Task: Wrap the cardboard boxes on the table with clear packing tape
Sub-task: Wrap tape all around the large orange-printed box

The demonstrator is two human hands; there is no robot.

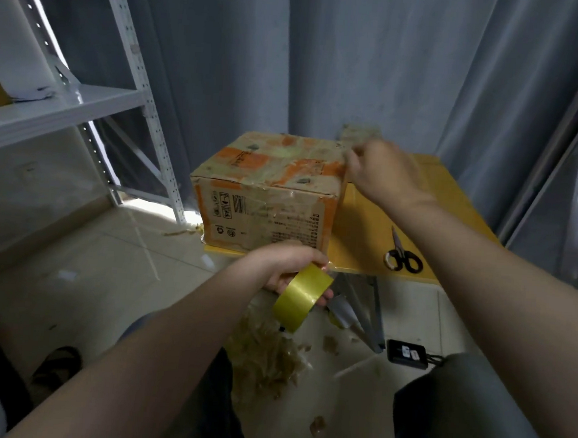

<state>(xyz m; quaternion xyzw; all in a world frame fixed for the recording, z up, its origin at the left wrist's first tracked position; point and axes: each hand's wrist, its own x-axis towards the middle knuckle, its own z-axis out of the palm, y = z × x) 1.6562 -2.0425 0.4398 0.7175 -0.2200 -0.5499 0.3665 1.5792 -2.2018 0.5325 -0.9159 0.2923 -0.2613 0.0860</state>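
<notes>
Clamping tape roll point(302, 296) in curled fingers of left hand point(289, 270), near side of cardboard box point(265, 196) — right hand point(381, 174) at far-right top corner — fingers blurred, cannot tell.

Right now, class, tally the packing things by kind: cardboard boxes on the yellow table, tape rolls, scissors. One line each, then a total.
Cardboard box on the table: 1
Tape roll, gripped by the left hand: 1
Scissors, lying on the table: 1
Total: 3
A taped shape behind the right hand is too hidden to count.
</notes>
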